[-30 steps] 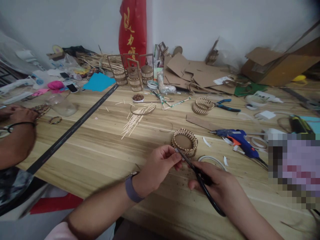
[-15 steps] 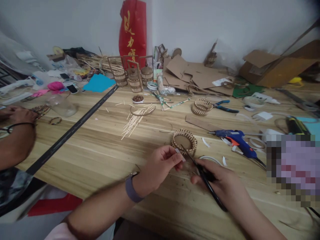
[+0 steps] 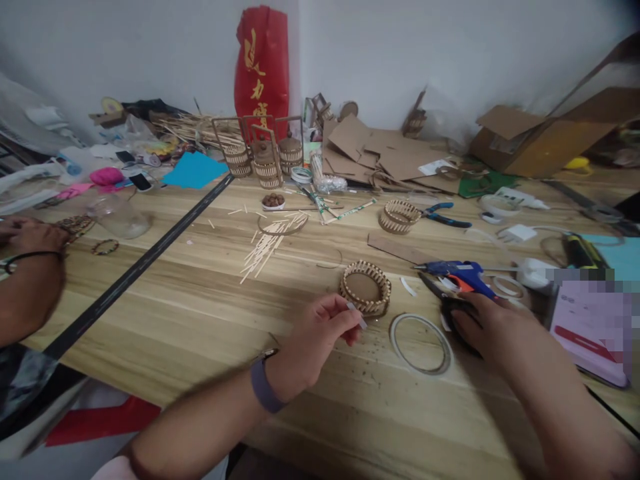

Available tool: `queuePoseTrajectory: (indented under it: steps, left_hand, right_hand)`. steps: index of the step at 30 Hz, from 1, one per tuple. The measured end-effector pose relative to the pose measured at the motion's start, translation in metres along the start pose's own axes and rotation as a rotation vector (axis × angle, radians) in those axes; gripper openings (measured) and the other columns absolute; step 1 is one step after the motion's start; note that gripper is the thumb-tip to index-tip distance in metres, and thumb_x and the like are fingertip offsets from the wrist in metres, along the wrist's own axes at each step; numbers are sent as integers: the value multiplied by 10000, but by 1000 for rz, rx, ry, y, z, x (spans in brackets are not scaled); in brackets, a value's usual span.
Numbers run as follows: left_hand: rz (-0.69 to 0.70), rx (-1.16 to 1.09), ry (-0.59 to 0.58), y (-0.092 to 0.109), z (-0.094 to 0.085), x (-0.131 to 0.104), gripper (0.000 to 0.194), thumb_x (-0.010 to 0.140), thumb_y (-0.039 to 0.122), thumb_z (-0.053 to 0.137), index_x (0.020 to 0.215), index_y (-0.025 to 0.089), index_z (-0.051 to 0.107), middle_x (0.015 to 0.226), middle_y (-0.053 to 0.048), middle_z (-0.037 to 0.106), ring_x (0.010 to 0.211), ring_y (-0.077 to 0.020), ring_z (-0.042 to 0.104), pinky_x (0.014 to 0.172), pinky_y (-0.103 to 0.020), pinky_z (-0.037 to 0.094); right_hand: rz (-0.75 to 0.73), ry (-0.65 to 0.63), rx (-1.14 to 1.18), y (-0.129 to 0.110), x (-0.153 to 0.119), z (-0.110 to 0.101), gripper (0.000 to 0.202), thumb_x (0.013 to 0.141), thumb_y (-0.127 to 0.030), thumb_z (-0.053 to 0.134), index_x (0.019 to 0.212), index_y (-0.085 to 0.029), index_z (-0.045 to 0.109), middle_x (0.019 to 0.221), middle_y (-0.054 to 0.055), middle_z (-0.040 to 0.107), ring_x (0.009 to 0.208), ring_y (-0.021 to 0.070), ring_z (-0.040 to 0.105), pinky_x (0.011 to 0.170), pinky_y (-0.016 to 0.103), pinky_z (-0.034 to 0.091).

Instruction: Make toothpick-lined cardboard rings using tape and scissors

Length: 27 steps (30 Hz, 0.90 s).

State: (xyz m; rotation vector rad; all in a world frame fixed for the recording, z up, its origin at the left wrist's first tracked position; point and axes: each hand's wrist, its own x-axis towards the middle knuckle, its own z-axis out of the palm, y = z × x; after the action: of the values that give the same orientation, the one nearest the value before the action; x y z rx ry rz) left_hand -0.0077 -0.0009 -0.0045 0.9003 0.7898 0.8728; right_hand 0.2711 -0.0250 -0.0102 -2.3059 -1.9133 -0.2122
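Observation:
Between the thumb and fingers of my left hand (image 3: 320, 337) is a small piece of white tape (image 3: 356, 316). Just beyond it stands a round basket (image 3: 366, 288) with a brown base and a rim of short sticks. My right hand (image 3: 487, 327) is at the right, fingers round the black handles of a pair of scissors (image 3: 463, 320), low beside the glue gun. The scissors' blades point up and left, partly over the glue gun's front. A roll of tape (image 3: 421, 343) lies flat on the table between my two hands.
A blue glue gun (image 3: 457, 270) lies beyond my right hand, with pliers (image 3: 445, 215) and a second basket (image 3: 400, 217) behind. Loose sticks (image 3: 273, 243) are scattered mid-table. A pink device (image 3: 590, 333) is at the right. Another person's hands (image 3: 37, 237) work at the left.
My right hand has carried the scissors right and away from the tape piece, toward the glue gun. The tape roll is now uncovered. My left hand keeps its pinch.

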Motion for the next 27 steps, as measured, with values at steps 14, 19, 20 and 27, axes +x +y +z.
queuePoseTrajectory:
  steps: [14, 19, 20, 27]
  left_hand:
    - [62, 350, -105, -6, 2, -14, 234, 863, 367, 572, 754, 160, 551, 660, 29, 492, 618, -98, 418, 580, -237, 339]
    - [44, 411, -115, -7, 0, -12, 163, 826, 299, 601, 767, 154, 555, 685, 29, 511, 621, -95, 430, 566, -229, 337]
    - [49, 418, -118, -7, 0, -12, 153, 825, 285, 592, 754, 156, 549, 673, 33, 498, 613, -94, 420, 558, -228, 330]
    - [115, 475, -112, -5, 1, -15, 139, 830, 236, 519, 710, 166, 531, 627, 45, 447, 594, -96, 376, 542, -228, 305]
  right_hand:
    - [-294, -131, 846, -110, -43, -28, 258, 897, -322, 507, 679, -232, 614, 583, -14, 589, 538, 142, 542, 497, 233, 412]
    - [-383, -134, 842, -107, -42, -26, 229, 872, -234, 465, 645, -226, 497, 578, -18, 546, 531, 134, 504, 474, 219, 386]
    - [-404, -127, 833, -107, -42, -26, 229, 869, -219, 456, 642, -226, 482, 576, -19, 540, 530, 134, 498, 482, 224, 383]
    - [-471, -136, 816, -104, -42, -31, 195, 873, -192, 439, 683, -229, 465, 601, -15, 543, 567, 151, 512, 538, 256, 397]
